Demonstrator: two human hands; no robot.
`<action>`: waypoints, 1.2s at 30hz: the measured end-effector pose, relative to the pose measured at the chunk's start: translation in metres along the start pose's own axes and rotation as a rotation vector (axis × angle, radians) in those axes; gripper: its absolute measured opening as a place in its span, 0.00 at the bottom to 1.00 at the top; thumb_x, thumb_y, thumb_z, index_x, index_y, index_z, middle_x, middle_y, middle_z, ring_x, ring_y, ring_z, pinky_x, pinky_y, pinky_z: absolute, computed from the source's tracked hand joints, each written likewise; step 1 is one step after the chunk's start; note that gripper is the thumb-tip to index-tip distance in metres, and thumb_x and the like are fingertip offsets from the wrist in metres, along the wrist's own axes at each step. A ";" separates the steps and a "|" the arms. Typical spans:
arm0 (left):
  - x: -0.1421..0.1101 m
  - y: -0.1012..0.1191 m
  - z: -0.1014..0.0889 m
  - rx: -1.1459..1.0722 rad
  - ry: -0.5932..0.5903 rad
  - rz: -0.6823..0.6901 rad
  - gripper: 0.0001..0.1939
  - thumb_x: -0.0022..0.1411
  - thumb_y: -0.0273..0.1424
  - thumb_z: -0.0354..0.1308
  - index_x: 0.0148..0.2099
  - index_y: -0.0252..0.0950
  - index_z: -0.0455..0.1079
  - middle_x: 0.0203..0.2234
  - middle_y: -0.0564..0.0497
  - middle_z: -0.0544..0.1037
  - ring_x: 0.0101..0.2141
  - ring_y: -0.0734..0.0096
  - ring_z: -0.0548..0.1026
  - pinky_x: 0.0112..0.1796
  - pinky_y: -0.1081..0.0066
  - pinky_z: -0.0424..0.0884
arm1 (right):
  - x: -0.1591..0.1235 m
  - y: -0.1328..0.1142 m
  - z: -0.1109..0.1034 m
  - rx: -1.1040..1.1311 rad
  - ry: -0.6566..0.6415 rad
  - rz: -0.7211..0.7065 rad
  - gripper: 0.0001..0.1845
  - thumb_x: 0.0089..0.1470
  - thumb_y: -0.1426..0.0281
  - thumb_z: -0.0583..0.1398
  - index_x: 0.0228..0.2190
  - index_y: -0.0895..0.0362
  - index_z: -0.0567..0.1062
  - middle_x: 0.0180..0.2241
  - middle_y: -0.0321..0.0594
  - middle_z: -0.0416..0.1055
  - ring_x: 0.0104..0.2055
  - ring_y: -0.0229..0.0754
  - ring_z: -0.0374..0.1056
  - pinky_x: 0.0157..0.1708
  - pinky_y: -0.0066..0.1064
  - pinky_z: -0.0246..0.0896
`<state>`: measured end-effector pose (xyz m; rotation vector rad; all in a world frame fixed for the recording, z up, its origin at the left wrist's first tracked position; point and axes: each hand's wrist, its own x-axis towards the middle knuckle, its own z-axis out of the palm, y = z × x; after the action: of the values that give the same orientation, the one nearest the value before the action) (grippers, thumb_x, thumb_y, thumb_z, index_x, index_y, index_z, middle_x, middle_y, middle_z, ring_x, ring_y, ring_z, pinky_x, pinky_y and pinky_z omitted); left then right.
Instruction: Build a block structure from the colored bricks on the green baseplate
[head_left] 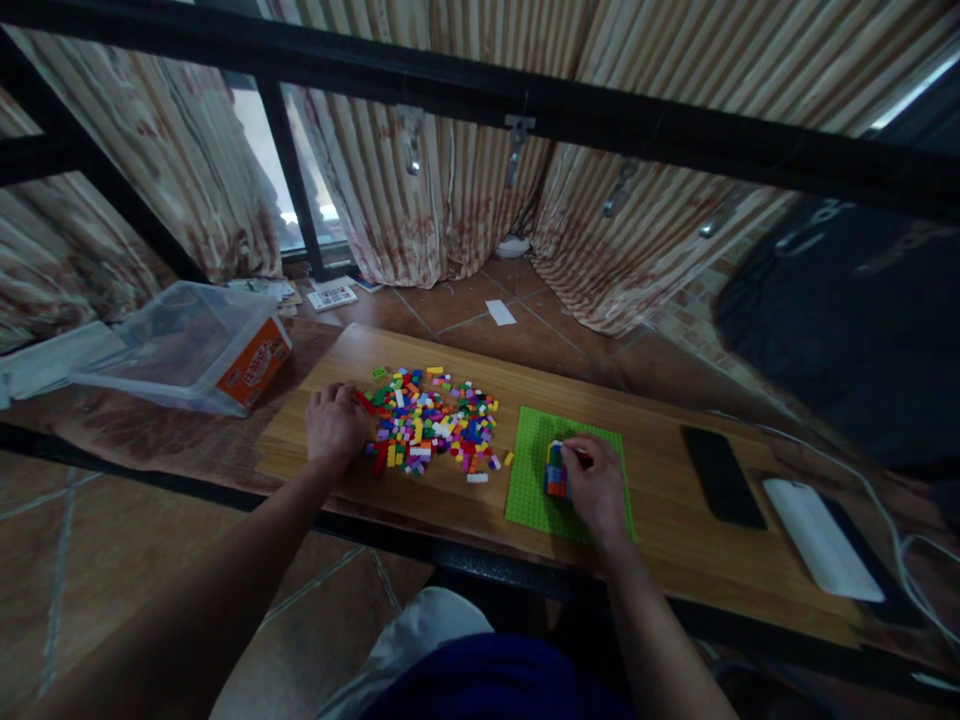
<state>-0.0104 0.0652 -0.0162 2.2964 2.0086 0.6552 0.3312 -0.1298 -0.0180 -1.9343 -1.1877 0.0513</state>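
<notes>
My right hand [598, 483] is closed at the right side of a multicoloured stack of toy bricks [556, 472], its thumb and fingertips against the upper part. This stack stands on a green studded baseplate [533, 500], and the hand covers part of it. At the left edge of a heap of loose toy bricks [439, 425], my left hand [335, 424] rests on the table with curled fingers. A red brick [365, 402] lies right beside its fingertips. What those fingers hold, if anything, is hidden.
The wooden board [465, 510] carries all of this. A clear plastic box [161, 345] with an orange label stands at the left. On the right lie a black phone [722, 476], a white power bank [821, 538] and a white cable [870, 480]. A dark metal bar [465, 95] crosses above.
</notes>
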 end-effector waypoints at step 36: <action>0.000 0.002 -0.002 -0.028 -0.020 -0.023 0.21 0.61 0.29 0.46 0.52 0.32 0.73 0.50 0.38 0.74 0.50 0.47 0.69 0.51 0.54 0.65 | -0.013 -0.021 -0.016 -0.111 0.072 -0.060 0.22 0.62 0.59 0.51 0.44 0.58 0.78 0.45 0.52 0.76 0.50 0.51 0.69 0.54 0.47 0.60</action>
<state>-0.0091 0.0643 -0.0137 2.2512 2.0009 0.6521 0.3154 -0.1453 0.0016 -1.9778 -1.2217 -0.1169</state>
